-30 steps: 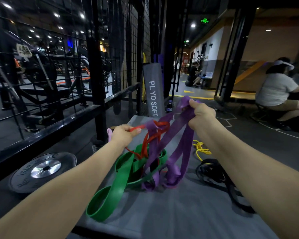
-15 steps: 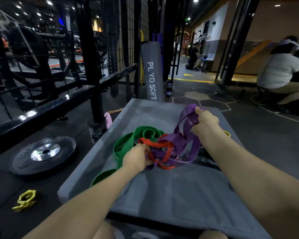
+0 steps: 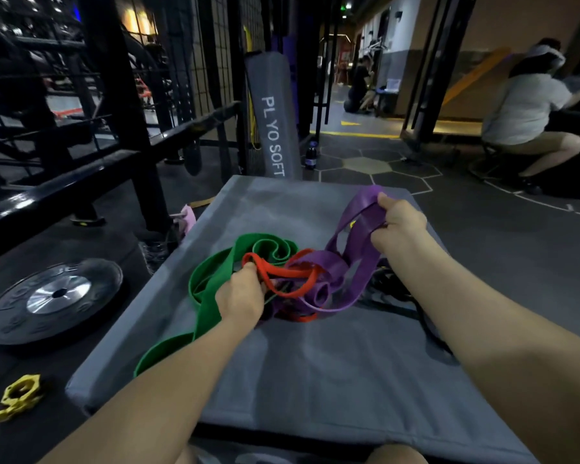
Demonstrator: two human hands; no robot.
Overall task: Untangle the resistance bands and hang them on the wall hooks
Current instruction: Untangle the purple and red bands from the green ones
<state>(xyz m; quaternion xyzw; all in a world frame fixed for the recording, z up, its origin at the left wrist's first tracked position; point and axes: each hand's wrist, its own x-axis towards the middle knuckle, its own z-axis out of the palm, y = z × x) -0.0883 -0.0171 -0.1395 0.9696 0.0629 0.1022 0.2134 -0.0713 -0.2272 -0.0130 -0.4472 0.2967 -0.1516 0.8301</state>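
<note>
A tangle of resistance bands lies on the grey plyo box. My left hand grips the thin red band where it crosses the wide green band. My right hand holds a loop of the purple band lifted above the box. Black bands lie beside my right forearm, partly hidden. No wall hooks can be made out.
A weight plate and a yellow collar lie on the floor at left. A black rack post and a grey upright pad stand behind the box. A seated person is at far right.
Both hands have come down with the bands from mid-air to the box top. The bundle now rests on the box, and my view has tilted downward.
</note>
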